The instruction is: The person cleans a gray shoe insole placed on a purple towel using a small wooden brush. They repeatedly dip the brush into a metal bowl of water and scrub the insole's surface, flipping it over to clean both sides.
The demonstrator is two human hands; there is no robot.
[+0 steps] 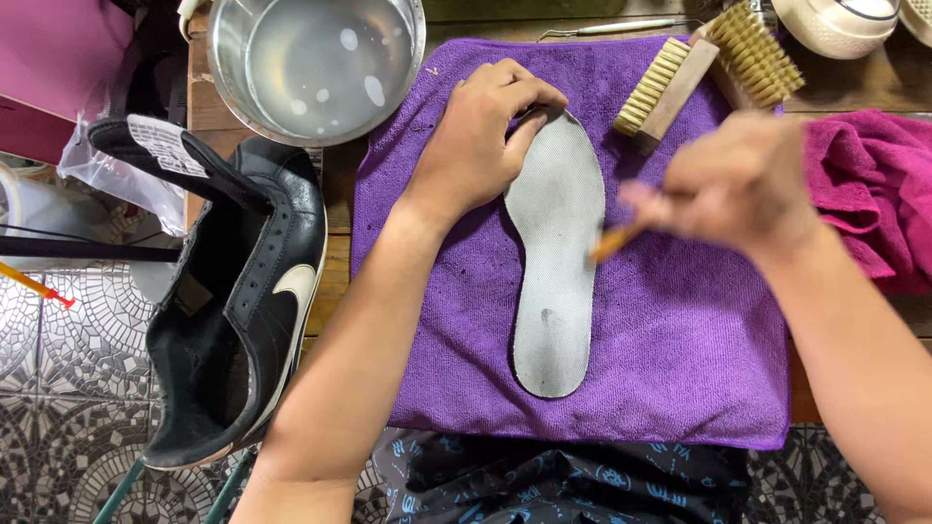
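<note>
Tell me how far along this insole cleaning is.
Done: the grey insole is out of the black shoe and laid on the purple cloth. In hand: the left hand pins its top end while the right hand, blurred, works a small brush at its edge. Left: a dark spot shows low on the insole; the shoe lies aside, and two larger brushes lie unused.
</note>
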